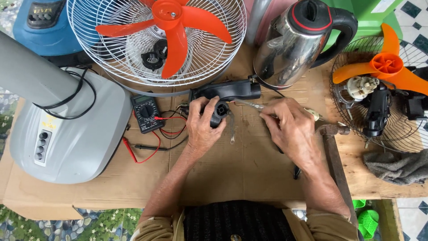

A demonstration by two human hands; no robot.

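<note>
Workbench of flattened brown cardboard (249,165) seen from above, read from left to right. At far left a blue plastic housing (42,24) carries a dark rectangular panel, and below it a grey plastic fan base (76,138) with a column of round buttons, a small yellow mark and a black cord draped over it is shown. A white wire fan guard with a red three-bladed propeller (171,27) is laid flat behind a small black multimeter with a round dial (146,114), whose red and black leads trail across the cardboard. At centre, a black plastic cylindrical part (219,112), lying just in front of a black moulded kettle handle (229,90), is gripped by the left hand (203,127), fingers curled closed around it. A thin metal tool (248,104) is pinched in the right hand (292,129), fingers closed, its tip brought up to the black part. The step in hand is judged to be probing or loosening a fitting on that part; steady support and fine tip placement would be called for next. Behind stands a polished steel kettle with a black lid (296,42); a green box (376,15) with a white label lies beyond. At right, a rusty hammer (332,143), a dark guard with an orange propeller (385,67) and a grey rag (397,166) are seen.
</note>
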